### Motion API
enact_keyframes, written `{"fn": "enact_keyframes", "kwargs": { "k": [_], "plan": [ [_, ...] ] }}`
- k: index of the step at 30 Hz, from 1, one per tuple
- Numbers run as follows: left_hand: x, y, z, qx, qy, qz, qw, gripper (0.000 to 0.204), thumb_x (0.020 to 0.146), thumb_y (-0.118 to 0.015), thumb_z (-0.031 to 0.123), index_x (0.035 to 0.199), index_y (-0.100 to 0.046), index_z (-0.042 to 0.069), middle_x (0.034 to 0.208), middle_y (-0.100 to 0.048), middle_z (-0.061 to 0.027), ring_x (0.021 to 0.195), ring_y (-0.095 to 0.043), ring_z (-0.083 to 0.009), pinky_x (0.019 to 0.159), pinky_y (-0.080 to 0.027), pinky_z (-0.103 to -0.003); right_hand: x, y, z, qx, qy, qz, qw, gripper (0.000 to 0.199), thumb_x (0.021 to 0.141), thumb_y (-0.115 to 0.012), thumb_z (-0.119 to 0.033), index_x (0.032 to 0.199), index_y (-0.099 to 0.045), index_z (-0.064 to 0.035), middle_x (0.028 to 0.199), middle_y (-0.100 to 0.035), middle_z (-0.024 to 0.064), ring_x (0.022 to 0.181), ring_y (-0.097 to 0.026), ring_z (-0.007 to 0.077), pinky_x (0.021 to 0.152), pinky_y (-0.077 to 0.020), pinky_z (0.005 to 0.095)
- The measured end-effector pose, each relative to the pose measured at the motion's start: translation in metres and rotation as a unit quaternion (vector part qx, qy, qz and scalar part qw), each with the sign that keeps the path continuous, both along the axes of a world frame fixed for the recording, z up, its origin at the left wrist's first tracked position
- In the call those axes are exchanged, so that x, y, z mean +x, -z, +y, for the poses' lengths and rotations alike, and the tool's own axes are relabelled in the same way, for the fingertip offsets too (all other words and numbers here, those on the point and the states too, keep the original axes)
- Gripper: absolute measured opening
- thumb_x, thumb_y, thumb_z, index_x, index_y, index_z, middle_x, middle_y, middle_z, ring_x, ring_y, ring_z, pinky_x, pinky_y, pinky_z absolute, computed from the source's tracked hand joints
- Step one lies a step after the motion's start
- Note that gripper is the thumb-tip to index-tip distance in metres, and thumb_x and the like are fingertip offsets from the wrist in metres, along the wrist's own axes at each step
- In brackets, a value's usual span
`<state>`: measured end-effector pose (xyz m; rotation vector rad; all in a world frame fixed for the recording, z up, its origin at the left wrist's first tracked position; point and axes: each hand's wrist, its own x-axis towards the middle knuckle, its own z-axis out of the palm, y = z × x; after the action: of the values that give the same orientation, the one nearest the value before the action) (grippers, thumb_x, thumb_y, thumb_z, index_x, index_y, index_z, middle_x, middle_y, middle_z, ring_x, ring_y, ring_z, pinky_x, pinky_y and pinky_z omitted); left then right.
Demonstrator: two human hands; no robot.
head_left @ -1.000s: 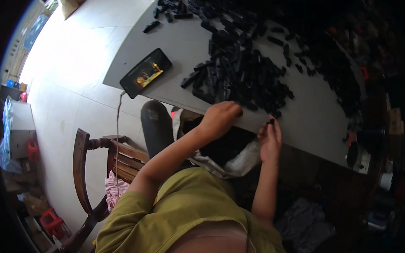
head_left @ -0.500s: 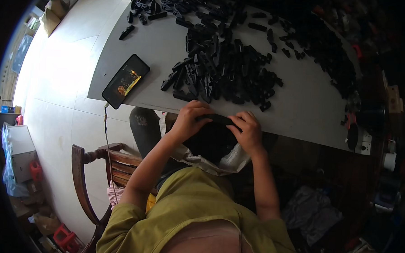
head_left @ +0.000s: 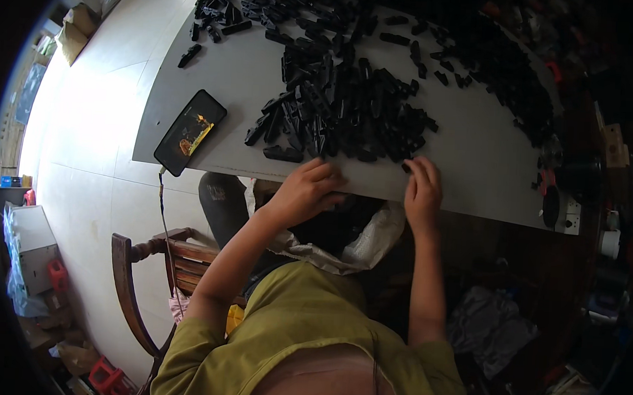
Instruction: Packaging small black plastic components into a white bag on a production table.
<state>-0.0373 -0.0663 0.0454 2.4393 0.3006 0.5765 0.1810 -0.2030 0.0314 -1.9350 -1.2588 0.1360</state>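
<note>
Sack (head_left: 307,251): white, mouth open below the table's front edge, interior dark.

Left hand (head_left: 308,191): over the sack mouth, next to the front edge of the table (head_left: 472,183); fingers curled, part-closed. A dark shape shows at the fingertips; it merges with the sack's dark interior, so cannot tell whether it is held, nor its long axis.

Right hand (head_left: 423,191): at the front edge, fingers slightly bent and close together, pointing away from the body. Fingertips touch a small black piece (head_left: 406,167), which is just in from the front edge at the right end of the pile's near side. Cannot tell whether it is pinched; too small to read which way it points.

Pile (head_left: 348,111) of black parts: close to the front edge, left of the table's middle. Long axes mixed, many pointing away from the body. Nearest long part (head_left: 283,154) lies roughly parallel to the front edge. Bare strip between pile and front edge narrow; wider bare surface right of the pile, along the front edge.

Phone (head_left: 190,132): near left corner, long axis slanting away and to the right, screen lit.

Farther: lone black part (head_left: 189,56) near the left edge, likewise slanted; another (head_left: 395,38) beyond the pile, lying nearly crosswise. More black parts heaped along the far edge and the right side, dark there.
</note>
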Motion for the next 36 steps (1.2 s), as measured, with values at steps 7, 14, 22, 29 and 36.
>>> {"fn": "enact_keyframes", "kwargs": {
  "k": [7, 14, 22, 29, 36],
  "plan": [
    [0.070, 0.010, 0.007, 0.227, -0.079, 0.045, 0.970, 0.024, 0.076, -0.058, 0.010, 0.099, -0.062, 0.005, 0.095, -0.052, -0.0061, 0.089, -0.052, -0.0211, 0.077, -0.045, -0.030, 0.018, 0.011, -0.006, -0.036, -0.042, -0.170, 0.984, 0.020, 0.084, -0.057, 0.003, 0.103, -0.061, -0.0033, 0.105, -0.060, 0.0098, 0.096, -0.058, 0.0284, 0.078, -0.0494, 0.0384],
    [0.045, 0.009, -0.017, -0.116, -0.080, -0.065, 0.988, 0.037, 0.073, -0.064, -0.001, 0.109, -0.057, 0.003, 0.098, -0.061, -0.0105, 0.090, -0.061, -0.0291, 0.079, -0.050, -0.036, -0.006, -0.001, -0.014, 0.027, 0.051, 0.378, 0.924, 0.021, 0.091, -0.056, -0.006, 0.111, -0.061, -0.0026, 0.088, -0.060, 0.0052, 0.074, -0.057, 0.0123, 0.065, -0.0452, 0.0232],
    [0.018, 0.025, -0.009, -0.171, -0.113, -0.058, 0.977, 0.027, 0.070, -0.073, 0.002, 0.096, -0.067, 0.002, 0.103, -0.065, -0.0121, 0.094, -0.062, -0.0304, 0.082, -0.050, -0.035, -0.033, -0.001, 0.007, -0.017, -0.117, 0.091, 0.989, 0.028, 0.076, -0.073, -0.005, 0.102, -0.066, -0.0026, 0.086, -0.060, 0.0047, 0.069, -0.057, 0.0168, 0.062, -0.0475, 0.0272],
    [0.017, 0.030, 0.002, -0.125, -0.063, -0.039, 0.989, 0.028, 0.067, -0.074, 0.003, 0.094, -0.069, 0.002, 0.099, -0.064, -0.0117, 0.092, -0.061, -0.0308, 0.081, -0.049, -0.036, -0.019, -0.005, 0.012, -0.039, -0.190, -0.008, 0.981, 0.028, 0.066, -0.077, -0.004, 0.092, -0.068, -0.0029, 0.085, -0.058, 0.0041, 0.080, -0.057, 0.0224, 0.068, -0.0488, 0.0323],
    [0.007, 0.029, -0.003, -0.111, -0.034, -0.049, 0.992, 0.031, 0.067, -0.074, 0.005, 0.098, -0.068, 0.002, 0.100, -0.064, -0.0122, 0.094, -0.061, -0.0303, 0.081, -0.049, -0.036, -0.022, 0.004, 0.019, -0.023, -0.254, 0.005, 0.967, 0.028, 0.070, -0.075, -0.005, 0.097, -0.069, -0.0035, 0.090, -0.057, 0.0054, 0.083, -0.057, 0.0232, 0.070, -0.0483, 0.0342]
  ]
}}
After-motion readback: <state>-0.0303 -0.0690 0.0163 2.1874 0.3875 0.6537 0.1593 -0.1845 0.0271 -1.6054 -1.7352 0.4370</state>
